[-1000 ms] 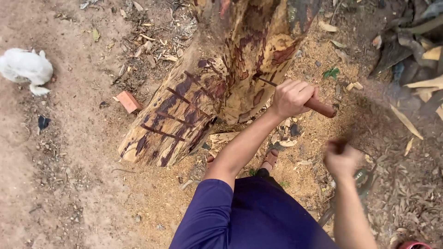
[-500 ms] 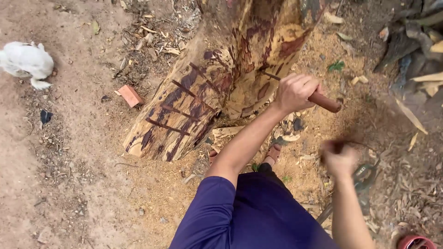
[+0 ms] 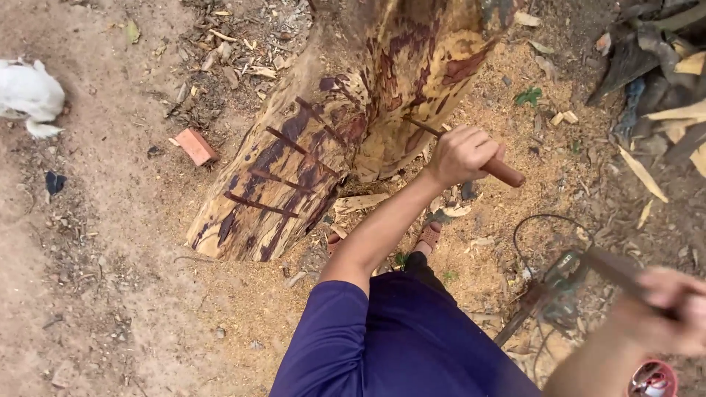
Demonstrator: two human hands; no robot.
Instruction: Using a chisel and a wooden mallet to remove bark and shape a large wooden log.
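Chisel work centred on a big carved log lying on sawdust-strewn ground. Far left sat a white animal, then a small red brick just beside the log's lower end. The left hand was wrapped tight round the chisel's wooden handle, its blade slanting against the log. Farther right, the right hand, blurred, was closed round a dark tool, too smeared to identify, above a corded power tool on the ground.
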